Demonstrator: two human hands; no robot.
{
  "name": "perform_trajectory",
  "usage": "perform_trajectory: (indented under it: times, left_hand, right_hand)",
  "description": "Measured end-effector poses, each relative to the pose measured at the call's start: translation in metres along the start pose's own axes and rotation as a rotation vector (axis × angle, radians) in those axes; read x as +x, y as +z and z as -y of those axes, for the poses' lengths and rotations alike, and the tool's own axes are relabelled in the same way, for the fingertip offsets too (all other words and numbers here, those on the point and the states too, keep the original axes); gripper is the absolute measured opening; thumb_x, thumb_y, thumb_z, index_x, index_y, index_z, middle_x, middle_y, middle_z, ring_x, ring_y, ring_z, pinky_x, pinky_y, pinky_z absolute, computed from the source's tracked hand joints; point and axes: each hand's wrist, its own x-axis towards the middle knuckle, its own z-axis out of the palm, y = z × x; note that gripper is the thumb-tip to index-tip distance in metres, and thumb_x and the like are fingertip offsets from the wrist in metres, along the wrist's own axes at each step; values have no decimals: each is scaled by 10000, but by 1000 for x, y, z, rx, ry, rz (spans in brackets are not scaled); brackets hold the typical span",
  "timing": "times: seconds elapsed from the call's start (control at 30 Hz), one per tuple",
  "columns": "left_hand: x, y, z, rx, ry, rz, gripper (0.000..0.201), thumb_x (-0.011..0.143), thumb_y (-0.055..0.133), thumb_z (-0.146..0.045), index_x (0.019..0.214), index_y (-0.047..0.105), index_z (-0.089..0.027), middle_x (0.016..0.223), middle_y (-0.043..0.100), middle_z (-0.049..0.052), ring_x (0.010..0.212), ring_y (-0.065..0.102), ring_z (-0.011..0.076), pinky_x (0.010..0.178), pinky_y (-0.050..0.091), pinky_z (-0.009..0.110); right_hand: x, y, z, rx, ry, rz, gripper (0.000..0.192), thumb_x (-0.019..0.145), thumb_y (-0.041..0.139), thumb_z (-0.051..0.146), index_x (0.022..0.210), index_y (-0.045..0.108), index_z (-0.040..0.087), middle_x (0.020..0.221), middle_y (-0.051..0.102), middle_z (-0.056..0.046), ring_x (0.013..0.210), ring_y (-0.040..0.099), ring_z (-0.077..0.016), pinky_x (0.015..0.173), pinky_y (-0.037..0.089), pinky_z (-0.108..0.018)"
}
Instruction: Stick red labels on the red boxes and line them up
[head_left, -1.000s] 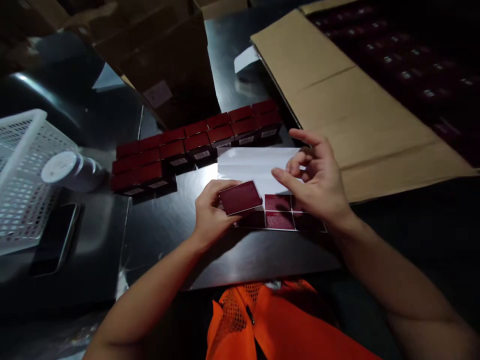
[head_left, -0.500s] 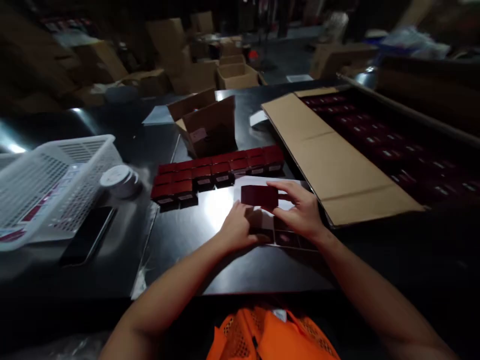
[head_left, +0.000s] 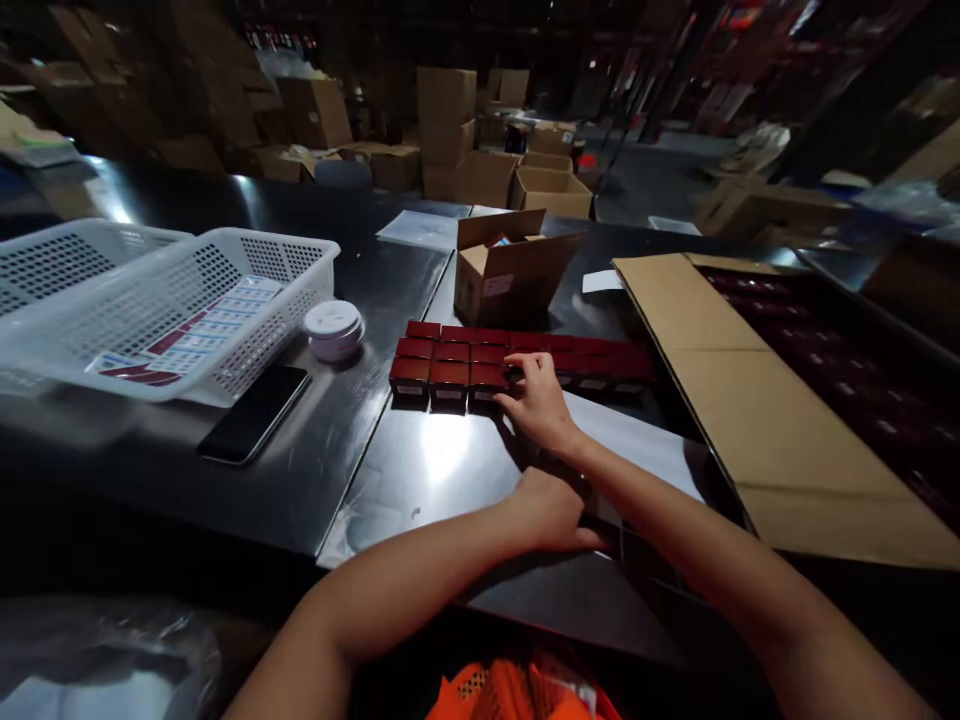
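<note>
The right hand reaches forward over the dark metal counter, palm down with fingers spread loosely, its fingertips resting on the near row of small dark red boxes; whether it grips one of them cannot be told, as the hand covers the spot. These boxes stand packed edge to edge in a block of rows that runs from the middle of the counter rightward up to the flap of a large flat cardboard carton. The left hand lies nearer the body, fingers together and pressed flat on the near end of a white backing sheet, holding nothing that shows. That sheet stretches between the two hands and the carton's edge. Just behind the red block stands a small open cardboard box, close to the back row. To the left, a white round tub sits just beside a white mesh basket holding label sheets, and a black phone lies in front of that basket, near the counter seam. Bare counter shows between the phone and the red block, and in front of the block on its left side.
</note>
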Motion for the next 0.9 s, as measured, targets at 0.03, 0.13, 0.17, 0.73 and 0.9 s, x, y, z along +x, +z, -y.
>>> perform_trajectory:
  times: [0.03, 0.13, 0.17, 0.73, 0.9]
  left_hand:
    - [1, 0, 0, 10, 6, -1, 791, 818, 661, -597, 1422, 496, -114, 1451, 534, 187, 1362, 477, 377, 1172, 389, 479]
    - [3, -6, 1, 21, 11, 40, 767, 827, 642, -626, 1377, 542, -101, 1409, 565, 199, 1339, 496, 378, 1153, 401, 478]
    - [3, -9, 0, 26, 8, 65, 735, 835, 627, -636, 1329, 581, -94, 1358, 599, 205, 1297, 530, 379, 1121, 426, 485]
    - [5, -31, 42, -22, 177, 69, 856, 746, 731, -650, 1403, 514, -147, 1494, 487, 210, 1460, 374, 367, 1180, 350, 560]
    - [7, -11, 23, 2, 137, 155, 807, 789, 717, -603, 1436, 488, -180, 1504, 488, 183, 1452, 392, 355, 1191, 331, 573]
  right_hand:
    - [1, 4, -1, 3, -6, -8, 491, 724, 730, 96, 1185, 574, 156, 1164, 475, -129, 950, 632, -260, 892, 581, -476]
    - [2, -3, -1, 33, -6, 3, 508, 722, 775, 168, 1181, 559, 181, 1174, 488, -114, 909, 647, -243, 841, 608, -451]
    - [0, -13, -1, 44, 3, -1, 525, 724, 798, 216, 1189, 555, 189, 1187, 491, -110, 892, 653, -231, 820, 618, -433]
    - [-189, -141, -44, -224, 88, 142, 484, 798, 820, 300, 1255, 688, 212, 1306, 617, -154, 1243, 567, -352, 1074, 474, -536]
    - [-211, -142, -56, -192, 173, 30, 354, 843, 760, 232, 1194, 724, 219, 1188, 681, -116, 1143, 632, -312, 1027, 530, -480]
